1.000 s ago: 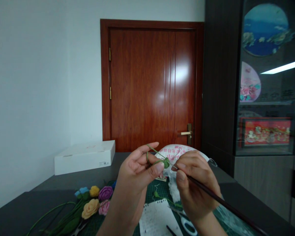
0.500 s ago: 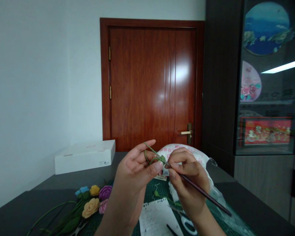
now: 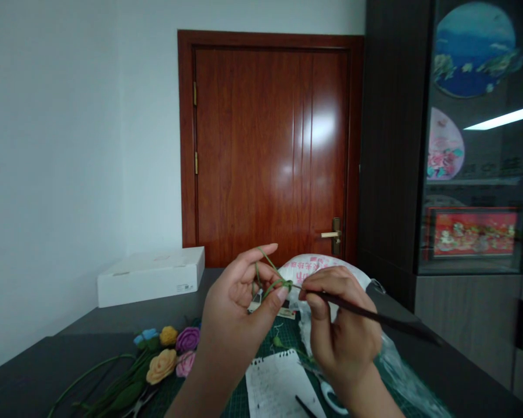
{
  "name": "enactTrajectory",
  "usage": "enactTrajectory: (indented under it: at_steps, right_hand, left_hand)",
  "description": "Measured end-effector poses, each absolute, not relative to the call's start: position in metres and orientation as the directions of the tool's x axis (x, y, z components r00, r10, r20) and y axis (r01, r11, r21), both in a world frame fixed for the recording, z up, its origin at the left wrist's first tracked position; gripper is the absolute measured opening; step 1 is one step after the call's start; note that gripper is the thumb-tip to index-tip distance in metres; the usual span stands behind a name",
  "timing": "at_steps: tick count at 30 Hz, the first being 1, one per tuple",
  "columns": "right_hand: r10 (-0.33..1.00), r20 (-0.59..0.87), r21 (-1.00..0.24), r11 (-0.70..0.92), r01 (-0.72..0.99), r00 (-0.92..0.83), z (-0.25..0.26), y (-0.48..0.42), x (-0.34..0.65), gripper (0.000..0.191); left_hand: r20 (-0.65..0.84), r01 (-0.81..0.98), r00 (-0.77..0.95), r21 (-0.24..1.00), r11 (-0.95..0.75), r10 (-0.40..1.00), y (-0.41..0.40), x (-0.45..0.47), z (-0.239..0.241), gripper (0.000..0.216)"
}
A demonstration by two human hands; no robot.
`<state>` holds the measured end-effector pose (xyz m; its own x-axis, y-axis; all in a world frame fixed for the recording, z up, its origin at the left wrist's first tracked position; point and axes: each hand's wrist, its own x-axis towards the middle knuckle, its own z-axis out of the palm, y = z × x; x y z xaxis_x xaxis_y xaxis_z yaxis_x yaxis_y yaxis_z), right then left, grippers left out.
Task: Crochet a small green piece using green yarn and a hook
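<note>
Above the desk (image 3: 76,326), between its side edges, we note: left hand (image 3: 233,310) pinching green stitching (image 3: 289,284), yarn (image 3: 271,263) looped over it, likely for tension; right hand (image 3: 345,316) pinching hook (image 3: 392,321), presumably for control.

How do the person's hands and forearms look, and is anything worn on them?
The left hand and right hand are bare: no glove, ring or watch is visible. The left forearm and right forearm show no sleeve, down to the lower edge.

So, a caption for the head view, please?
Left hand holding green yarn, right hand a dark-handled tool, above a green mat.
</note>
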<state>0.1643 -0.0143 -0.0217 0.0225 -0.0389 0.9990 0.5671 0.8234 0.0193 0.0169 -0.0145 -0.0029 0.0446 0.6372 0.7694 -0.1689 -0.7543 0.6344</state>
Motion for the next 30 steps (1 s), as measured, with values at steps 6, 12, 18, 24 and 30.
enactTrajectory:
  at_steps: [6,12,18,24,30]
  right_hand:
    - [0.038,0.996,-0.075,0.804,0.59,0.074,-0.022,-0.017,0.165,0.011]
    - [0.151,0.974,-0.212,0.87,0.446,0.168,-0.022,-0.022,0.164,0.014]
    - [0.443,0.849,-0.474,0.879,0.047,0.288,-0.019,-0.021,0.157,0.022]
    - [0.743,0.643,-0.571,0.628,-0.53,0.187,-0.014,-0.015,0.152,0.027]
    - [0.823,0.567,-0.605,0.425,-0.673,0.009,-0.011,-0.012,0.152,0.031]
  left_hand:
    - [0.699,-0.205,0.151,0.714,-0.669,0.699,-0.012,0.008,0.003,0.046]
    - [0.626,-0.296,0.219,0.773,-0.561,0.748,-0.012,0.003,0.006,0.047]
    - [0.579,-0.363,0.229,0.796,-0.483,0.782,-0.015,0.003,0.009,0.046]
    - [0.599,-0.494,0.342,0.77,-0.404,0.724,-0.014,0.002,0.007,0.042]
    - [0.622,-0.504,0.352,0.756,-0.418,0.699,-0.012,0.001,0.006,0.043]
